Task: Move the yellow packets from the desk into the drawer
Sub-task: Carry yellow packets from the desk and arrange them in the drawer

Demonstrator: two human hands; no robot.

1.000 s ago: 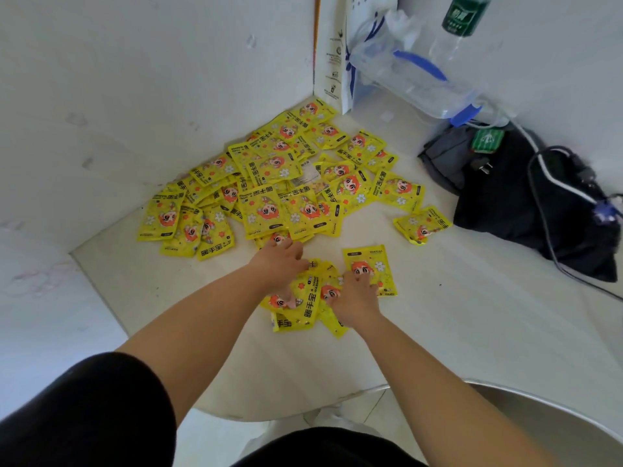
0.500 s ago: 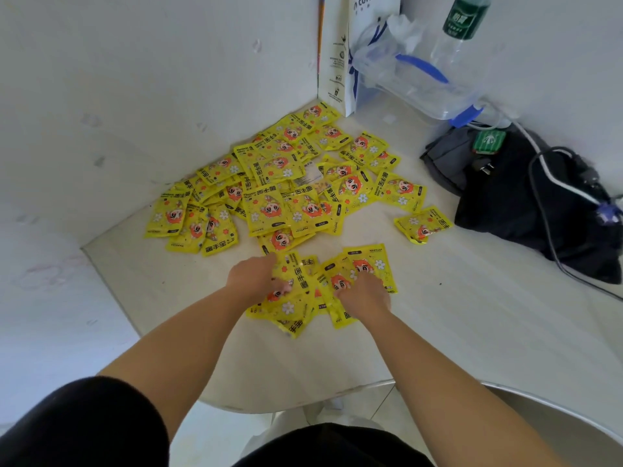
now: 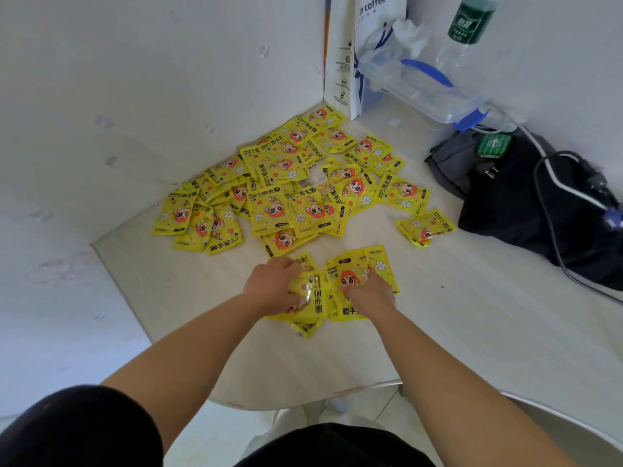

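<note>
Both hands work a small bunch of yellow packets (image 3: pixel 332 291) near the front of the tabletop (image 3: pixel 472 315). Left hand (image 3: pixel 274 287) is curled over the left part of the bunch, fingers bent and pressing down on a crumpled packet, gripping it. Right hand (image 3: pixel 369 293) lies on the right part, fingertips on a packet face, palm low; can't tell if it is gripping or only pinning. Forearms come in from the near edge and converge on the bunch, wrists low, knuckles up.

Main pile of packets (image 3: pixel 286 190) sits further back, in the corner against the white wall, loose and overlapping. One stray packet (image 3: pixel 426 227) lies apart to the right, near the black bag (image 3: pixel 539 203). Drawer not in view.

Step in hand, as I judge it: gathering a handful before carrying it off. To do it well: squeeze the two halves together into one stack, slide thumbs under the bottom packet, clamp from both sides. Foil is slick, so loose outer packets may slip out; take fewer rather than more. Lowest packet at the near side sticks out, tuck it in first.
</note>
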